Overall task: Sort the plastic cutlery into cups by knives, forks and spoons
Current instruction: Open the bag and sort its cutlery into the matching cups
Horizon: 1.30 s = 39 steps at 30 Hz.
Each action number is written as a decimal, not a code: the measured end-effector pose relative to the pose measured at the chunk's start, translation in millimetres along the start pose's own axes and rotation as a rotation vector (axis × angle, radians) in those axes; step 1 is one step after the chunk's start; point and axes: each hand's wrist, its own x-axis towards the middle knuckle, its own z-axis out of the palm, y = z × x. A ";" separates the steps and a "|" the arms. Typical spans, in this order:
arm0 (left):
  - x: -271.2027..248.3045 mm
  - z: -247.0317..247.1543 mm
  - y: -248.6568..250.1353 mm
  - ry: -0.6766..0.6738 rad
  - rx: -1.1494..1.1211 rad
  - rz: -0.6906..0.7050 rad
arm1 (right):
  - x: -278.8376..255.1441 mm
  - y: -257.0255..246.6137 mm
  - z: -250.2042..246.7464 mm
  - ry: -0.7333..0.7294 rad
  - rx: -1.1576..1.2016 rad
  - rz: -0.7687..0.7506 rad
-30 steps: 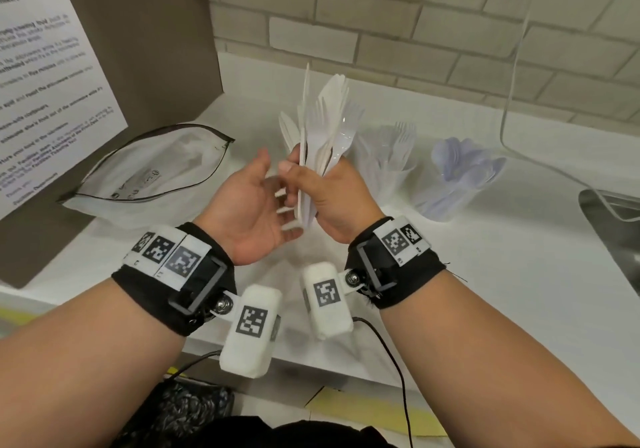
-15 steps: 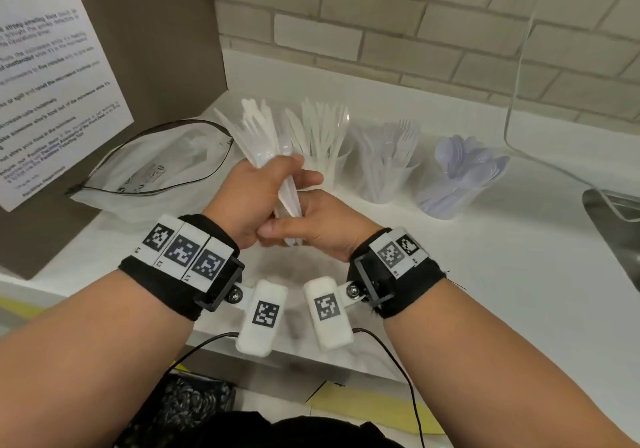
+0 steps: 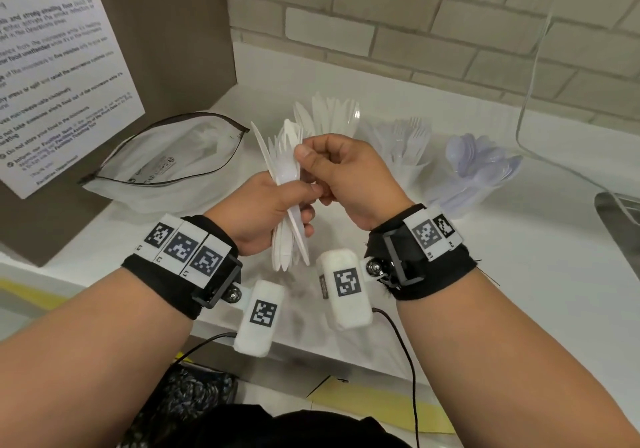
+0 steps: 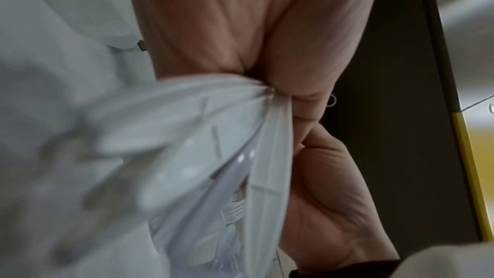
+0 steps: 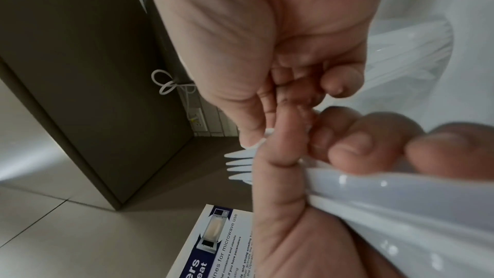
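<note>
**A:** so where's the cutlery at?

**B:** Mixed bundle [image 3: 285,184] of white plastic pieces is in the left hand [image 3: 256,210], fingers wrapped round the middle of it, held upright-ish over the bench [image 3: 485,274]. Business ends fan out up top, handles stick out below the fist. There's a knife blade on the left edge, fork tines and a spoon bowl in there too.

**A:** and the right hand?

**B:** Right hand [image 3: 349,177] is just beside the bundle, fingers curled, thumb and forefinger up against the top pieces. Looks like a pinch on one of them, but which piece, can't tell. From the right wrist view you see fork tines [image 5: 239,166] poking out past the thumb.

**A:** cups?

**B:** Three clear ones in a row behind the hands. Knife cup [image 3: 332,118] right behind, mostly hidden by the hands, fork cup [image 3: 407,149] in the middle, spoon cup [image 3: 478,174] furthest right, and that one leans over to the right.

**A:** anything else around?

**B:** Open zip bag [image 3: 162,167] lying flat on the left, next to a brown panel with a printed notice [image 3: 59,77]. Brick wall [image 3: 415,32] behind, edge of a metal sink [image 3: 620,215] far right.
</note>
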 end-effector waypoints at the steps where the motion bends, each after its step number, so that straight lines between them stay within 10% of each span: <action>1: -0.2 -1.4 -0.7 -0.014 0.004 -0.013 | 0.2 -0.4 -0.1 -0.005 0.007 0.018; 10: 1.9 -3.5 -7.6 -0.035 -0.054 -0.064 | 7.2 -5.0 0.7 0.138 -0.293 -0.038; 39: 12.4 4.1 -6.7 0.087 -0.067 -0.035 | 7.7 3.3 7.1 0.212 0.064 0.078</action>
